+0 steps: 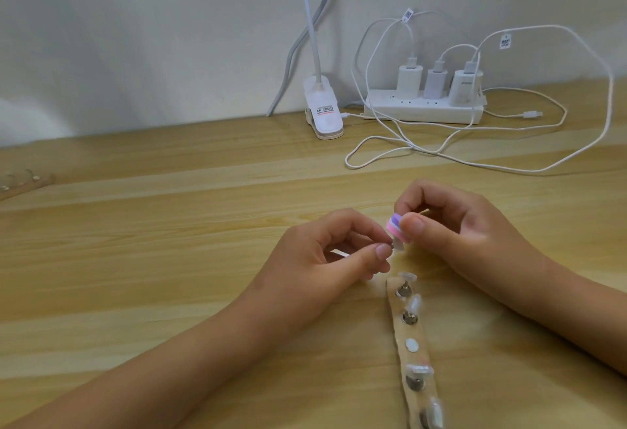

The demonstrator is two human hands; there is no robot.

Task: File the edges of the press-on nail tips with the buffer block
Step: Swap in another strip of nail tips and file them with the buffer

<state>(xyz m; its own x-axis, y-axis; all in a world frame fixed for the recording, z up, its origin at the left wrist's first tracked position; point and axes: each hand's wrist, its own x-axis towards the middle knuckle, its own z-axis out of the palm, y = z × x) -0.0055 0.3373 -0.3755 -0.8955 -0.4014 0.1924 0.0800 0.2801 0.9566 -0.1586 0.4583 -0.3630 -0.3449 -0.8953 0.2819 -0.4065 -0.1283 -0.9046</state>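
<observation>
My left hand [325, 252] pinches a small clear nail tip on its stand [159, 248] between thumb and forefinger. My right hand [451, 221] grips a little buffer block [158, 229] with pink, white and purple layers, and the block touches the nail tip. Both hands hover just above the wooden table. Below them lies a pale wooden holder strip [412, 360] that runs toward me. Several clear nail tips [420, 370] stand on its metal studs, and one white round pad [412, 345] on it is bare.
A white power strip [424, 109] with three chargers and looping white cables [475, 153] sits at the back right against the wall. A white clip lamp base [322, 113] stands at the back centre. Another wooden strip [23, 184] lies at the far left edge.
</observation>
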